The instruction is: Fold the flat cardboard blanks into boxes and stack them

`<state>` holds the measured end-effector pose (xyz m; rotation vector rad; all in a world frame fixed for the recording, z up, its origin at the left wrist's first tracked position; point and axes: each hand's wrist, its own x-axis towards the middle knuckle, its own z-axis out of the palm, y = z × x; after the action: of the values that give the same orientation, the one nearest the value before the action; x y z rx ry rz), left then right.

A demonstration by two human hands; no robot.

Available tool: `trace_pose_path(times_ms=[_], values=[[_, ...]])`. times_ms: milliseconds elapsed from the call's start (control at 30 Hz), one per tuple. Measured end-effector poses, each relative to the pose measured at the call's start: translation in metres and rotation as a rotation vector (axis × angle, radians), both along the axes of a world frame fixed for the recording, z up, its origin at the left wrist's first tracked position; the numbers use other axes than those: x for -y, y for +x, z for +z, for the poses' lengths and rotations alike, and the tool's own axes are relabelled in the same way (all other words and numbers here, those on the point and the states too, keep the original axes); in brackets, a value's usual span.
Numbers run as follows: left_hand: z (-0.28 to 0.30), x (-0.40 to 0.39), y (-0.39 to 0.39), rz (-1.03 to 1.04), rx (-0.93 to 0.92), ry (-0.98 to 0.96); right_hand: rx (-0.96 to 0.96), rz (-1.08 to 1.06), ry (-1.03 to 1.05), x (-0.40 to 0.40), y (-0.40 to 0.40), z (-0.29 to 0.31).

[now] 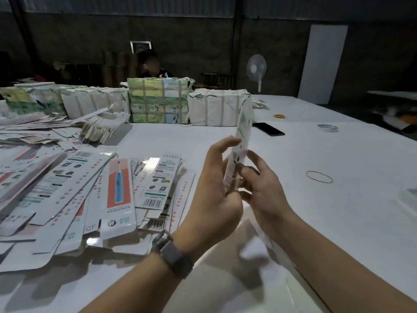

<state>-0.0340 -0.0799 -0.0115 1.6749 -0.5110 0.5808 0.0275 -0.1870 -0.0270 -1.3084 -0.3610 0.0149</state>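
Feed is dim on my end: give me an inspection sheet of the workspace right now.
Surface: white table, wide, bare near right.
Job's things: one blank held upright between both hands; loose blanks piled at left; wrapped bundles in a row at back.
Clutter: phone, tape roll, rubber band, orange bands.
Grippers: left hand and right hand both grip the blank's lower end; watch on left wrist.
Cables: nothing seen.
Surroundings: dark wall, fan, white board, a person seated behind the bundles.

Head-worn view, forward-down, near table (316, 211)
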Motion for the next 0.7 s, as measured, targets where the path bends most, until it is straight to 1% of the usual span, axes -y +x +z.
trace_pose_path(times_ms=[67,233,367,467,533,700], values=[[0.000,-0.004,0.003,-0.010,-0.067,-0.160,0.000,-0.014,-0.011,0.003,0.001,0.000],[0.001,-0.013,0.012,0.012,-0.370,-0.453,0.166,0.059,-0.122,-0.004,-0.010,-0.007],[0.000,-0.020,0.015,-0.153,-0.562,-0.633,0.255,0.073,-0.194,-0.008,-0.015,-0.009],[0.002,-0.019,0.014,-0.171,-0.580,-0.601,0.290,-0.011,-0.222,-0.011,-0.017,-0.011],[-0.001,-0.016,0.014,-0.166,-0.568,-0.567,0.280,-0.039,-0.190,-0.014,-0.019,-0.015],[-0.003,-0.017,0.015,-0.133,-0.585,-0.530,0.243,0.031,-0.181,-0.017,-0.024,-0.016]])
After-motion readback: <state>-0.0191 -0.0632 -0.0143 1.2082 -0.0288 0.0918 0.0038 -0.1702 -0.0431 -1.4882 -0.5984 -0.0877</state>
